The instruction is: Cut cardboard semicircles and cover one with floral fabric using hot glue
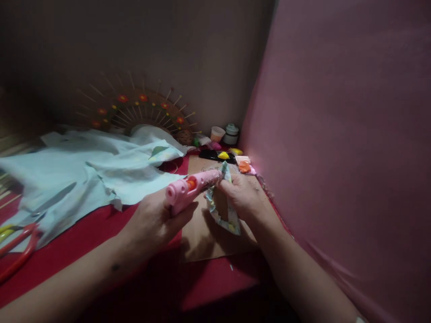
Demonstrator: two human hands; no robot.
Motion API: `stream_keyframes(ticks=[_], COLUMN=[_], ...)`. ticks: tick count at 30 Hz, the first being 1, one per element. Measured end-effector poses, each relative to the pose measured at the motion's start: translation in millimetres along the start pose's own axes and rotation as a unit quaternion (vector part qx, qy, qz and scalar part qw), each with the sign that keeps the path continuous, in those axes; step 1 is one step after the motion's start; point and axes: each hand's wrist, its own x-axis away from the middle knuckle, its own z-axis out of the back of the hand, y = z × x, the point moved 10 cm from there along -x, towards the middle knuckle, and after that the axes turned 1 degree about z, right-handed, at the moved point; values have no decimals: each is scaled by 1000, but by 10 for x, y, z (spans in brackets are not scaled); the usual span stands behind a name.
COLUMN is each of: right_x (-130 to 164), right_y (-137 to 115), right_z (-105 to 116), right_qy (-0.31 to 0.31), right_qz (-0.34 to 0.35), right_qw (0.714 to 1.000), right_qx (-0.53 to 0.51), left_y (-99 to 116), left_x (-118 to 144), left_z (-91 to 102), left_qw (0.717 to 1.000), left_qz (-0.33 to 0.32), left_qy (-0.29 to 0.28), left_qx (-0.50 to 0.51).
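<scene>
1. The left hand (153, 224) is closed around the grip of a pink plastic glue gun (191, 186). The fingers wrap the handle from below, and the nozzle points to the right and a little away from the person.

2. The right hand (244, 197) is clamped on a small folded piece of patterned paper (224, 211), light blue-green with a printed edge. The thumb and the fingers pinch its upper part, so the lower point hangs free above a brown cardboard sheet (202, 237) that lies on the red table cloth (101, 242).

3. The tip of the glue gun meets the top of the paper piece, just beside the right fingers. I judge that glue goes on the fold here, so the nozzle should touch only the paper, and the fingertips should stay a little back from the hot tip.

4. It seems wise to hold the paper over the cardboard, because drops then fall on the cardboard and not on the cloth.

5. A thin line of glue is probably better than a big drop, as this paper looks thin and could wrinkle.

6. Red-handled scissors (16, 251) lie at the far left on a pale blue fabric (84, 175), well apart from both hands.
</scene>
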Motion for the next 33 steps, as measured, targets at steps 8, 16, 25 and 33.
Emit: stream_keyframes(ticks=[8, 16, 25, 33], right_x=[-44, -133, -139, -86], right_y=[210, 283, 349, 290], right_z=[-159, -238, -260, -229], right_qy=[-34, -45, -45, -45], right_qz=[-18, 19, -1, -10], right_qw=[995, 988, 983, 985], right_qx=[-87, -144, -179, -167], left_y=[35, 63, 37, 33], left_x=[0, -12, 7, 6], left_z=[18, -44, -51, -45], left_qw=[1000, 999, 999, 1000], left_qz=[-7, -15, -5, -13], left_qy=[3, -28, -28, -20], left_qx=[-21, -9, 16, 4])
